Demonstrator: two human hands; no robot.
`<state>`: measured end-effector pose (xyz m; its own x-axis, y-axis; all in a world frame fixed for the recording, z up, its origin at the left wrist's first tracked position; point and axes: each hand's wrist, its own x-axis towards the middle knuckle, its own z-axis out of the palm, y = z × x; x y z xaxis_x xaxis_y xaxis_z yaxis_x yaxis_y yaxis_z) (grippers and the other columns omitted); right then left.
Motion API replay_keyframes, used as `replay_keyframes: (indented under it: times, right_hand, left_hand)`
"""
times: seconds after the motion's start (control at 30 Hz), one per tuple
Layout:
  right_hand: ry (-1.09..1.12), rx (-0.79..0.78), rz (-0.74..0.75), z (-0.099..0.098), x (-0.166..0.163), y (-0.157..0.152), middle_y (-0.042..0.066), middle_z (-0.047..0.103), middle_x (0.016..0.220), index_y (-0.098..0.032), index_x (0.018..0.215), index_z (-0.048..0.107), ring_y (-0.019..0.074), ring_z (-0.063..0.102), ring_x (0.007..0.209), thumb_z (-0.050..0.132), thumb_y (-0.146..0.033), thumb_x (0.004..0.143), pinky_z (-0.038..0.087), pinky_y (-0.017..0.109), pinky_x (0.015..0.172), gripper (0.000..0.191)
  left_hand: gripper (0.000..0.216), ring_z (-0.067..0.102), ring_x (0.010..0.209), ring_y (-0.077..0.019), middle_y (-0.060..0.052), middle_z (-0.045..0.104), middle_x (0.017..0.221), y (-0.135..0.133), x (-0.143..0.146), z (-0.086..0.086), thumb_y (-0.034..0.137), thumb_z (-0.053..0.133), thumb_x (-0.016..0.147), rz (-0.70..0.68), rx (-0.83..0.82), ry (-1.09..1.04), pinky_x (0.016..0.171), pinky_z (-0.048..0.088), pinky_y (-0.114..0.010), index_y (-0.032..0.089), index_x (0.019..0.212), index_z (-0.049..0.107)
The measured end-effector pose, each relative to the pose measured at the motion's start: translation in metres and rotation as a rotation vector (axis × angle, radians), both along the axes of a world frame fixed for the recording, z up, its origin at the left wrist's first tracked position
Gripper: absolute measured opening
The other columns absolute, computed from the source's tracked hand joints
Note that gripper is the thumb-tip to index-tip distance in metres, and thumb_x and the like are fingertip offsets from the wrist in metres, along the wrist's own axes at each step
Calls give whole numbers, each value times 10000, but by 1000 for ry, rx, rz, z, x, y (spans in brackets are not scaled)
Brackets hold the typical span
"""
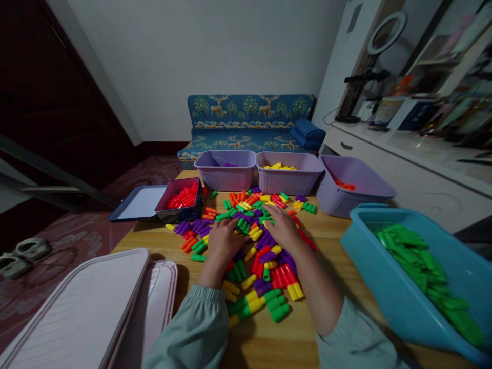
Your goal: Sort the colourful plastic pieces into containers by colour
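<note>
Loose plastic blocks (265,238) in green, yellow, red, purple and orange are spread in a heap over the middle of the wooden counter (288,333). Both grips are placed in this heap, reached in from the near side. By the left grip (223,241), the left-middle of the heap is covered; green and purple blocks are seen just beside its fingertips. The right grip (282,225) is laid over the right-middle, fingers pointed far and left, with a green block seen by the thumb. Whether either grip is closed on a block cannot be told; the fingertips are partly lost among the pieces. A gap filled with blocks is left between the two grips. More blocks are scattered nearer, between the forearms, some joined in rows.

Along the far edge, purple pieces are held in the left lilac bin (226,178), yellow in the middle lilac bin (288,180), orange-red in the right lilac bin (334,197). Green pieces are heaped in the teal bin (378,277), near right. Red pieces are kept in a dark box (180,213), far left. Pale lids (88,302) are stacked near left.
</note>
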<state>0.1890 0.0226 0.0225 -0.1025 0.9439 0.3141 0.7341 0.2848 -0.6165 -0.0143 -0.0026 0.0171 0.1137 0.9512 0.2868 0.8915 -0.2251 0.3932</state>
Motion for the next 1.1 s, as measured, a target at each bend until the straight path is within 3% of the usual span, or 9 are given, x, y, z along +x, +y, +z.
replay_keyframes:
  times: [0.1, 0.23, 0.37, 0.57, 0.67, 0.8, 0.9, 1.0, 1.1]
  right_hand:
    - [-255, -123, -23, -7, -12, -6, 112, 498, 1417, -185, 1389, 488, 244, 473, 1276, 514, -179, 843, 364, 393, 1064, 546]
    - [-413, -159, -72, -4, -18, -11, 130, 597, 1254, -199, 1395, 491, 284, 534, 1165, 479, -222, 876, 408, 401, 975, 519]
    - [-425, -151, -110, -4, -17, -11, 142, 622, 1153, -172, 1327, 563, 271, 562, 1106, 519, -252, 861, 414, 359, 939, 475]
    - [-357, -118, -124, -3, -18, -11, 103, 665, 1088, -198, 1143, 674, 230, 600, 1057, 494, -250, 885, 416, 326, 904, 319]
    - [-316, -130, -118, -2, -19, -12, 83, 687, 1083, -214, 1115, 678, 228, 611, 1057, 477, -226, 895, 410, 337, 906, 299]
    - [-314, -137, -65, -6, -21, -13, 61, 682, 1128, -260, 1205, 637, 248, 595, 1090, 595, -309, 849, 392, 359, 932, 362]
    - [-270, -93, -115, -5, -20, -12, 77, 689, 1084, -220, 1108, 678, 241, 592, 1075, 570, -284, 853, 389, 349, 933, 284]
    - [-135, -3, -130, 2, -21, -10, 89, 696, 1025, -186, 968, 697, 232, 599, 1031, 525, -268, 859, 405, 339, 916, 219]
    - [122, -33, -20, 9, -28, -12, 55, 710, 939, -201, 943, 687, 209, 630, 911, 535, -277, 839, 449, 319, 833, 199]
  left_hand:
    - [604, 570, 1112, -338, -135, 642, 1230, 1, 5, -4, 309, 749, 711, -42, -5, -27, 940, 440, -436, 223, 1290, 599]
    - [741, 552, 1190, -311, -118, 546, 1375, 1, 10, -4, 96, 677, 715, -120, 3, -115, 979, 434, -446, 281, 1403, 474]
    - [634, 545, 1211, -267, -101, 586, 1325, 3, 12, -6, -9, 574, 711, -195, 22, -136, 1020, 415, -436, 272, 1279, 604]
    - [396, 628, 1020, -248, -85, 699, 1063, 7, 9, -9, 65, 611, 743, -137, 33, -173, 914, 479, -379, 227, 1092, 707]
    - [312, 638, 986, -263, -99, 710, 1004, 9, 8, -10, 146, 630, 781, -97, 41, -210, 864, 488, -373, 211, 1076, 708]
    - [241, 649, 947, -249, -95, 713, 966, 9, 8, -12, 200, 589, 832, -78, 45, -276, 833, 489, -356, 208, 1042, 707]
    - [204, 644, 924, -240, -86, 700, 945, 9, 7, -12, 191, 602, 811, -69, 49, -310, 833, 491, -355, 206, 978, 719]
    - [184, 624, 966, -238, -94, 677, 992, 8, 9, -8, 222, 616, 805, -45, 119, -382, 882, 482, -373, 198, 952, 724]
    - [334, 619, 1004, -228, -108, 674, 1065, 8, 15, -2, 348, 632, 816, -24, 141, -651, 908, 481, -372, 174, 1096, 679]
